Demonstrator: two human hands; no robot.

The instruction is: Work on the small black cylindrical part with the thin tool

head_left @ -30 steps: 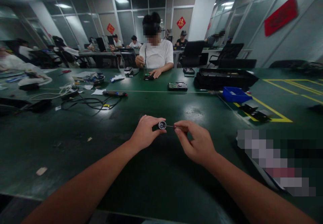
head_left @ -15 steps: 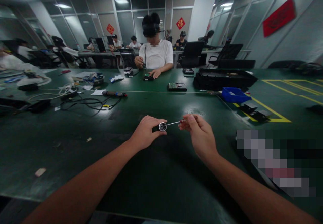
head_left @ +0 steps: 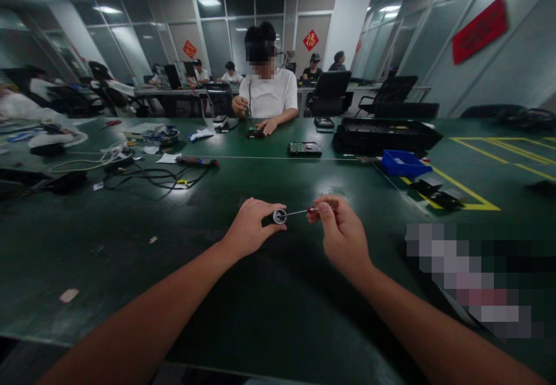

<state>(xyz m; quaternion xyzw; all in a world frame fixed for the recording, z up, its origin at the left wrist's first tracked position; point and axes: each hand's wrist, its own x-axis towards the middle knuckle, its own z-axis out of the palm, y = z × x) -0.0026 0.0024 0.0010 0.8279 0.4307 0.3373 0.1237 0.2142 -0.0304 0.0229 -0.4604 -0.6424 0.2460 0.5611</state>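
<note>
Between the thumb and fingers of my left hand [head_left: 249, 227] is a small dark cylinder [head_left: 280, 216] with a pale ring at its open end, which faces me. What kind of part it is, I cannot make out. My right hand [head_left: 343, 228] is closed round the handle of a screwdriver [head_left: 297, 212], reddish and see-through. The thin metal shaft points left, and its tip reaches into the ringed end of the cylinder. Both hands are above the green table [head_left: 208, 315].
Across the table a person [head_left: 271, 95] in a white shirt works on a small device. A circuit board [head_left: 304, 149], a black tray [head_left: 386, 135] and a blue bin [head_left: 405, 164] lie ahead and right. Cables [head_left: 147, 179] and a tool with a dark grip [head_left: 197, 161] lie left.
My right hand has turned slightly round the screwdriver handle, so more of the handle shows. The cylinder has tilted a little; my left hand has hardly moved.
</note>
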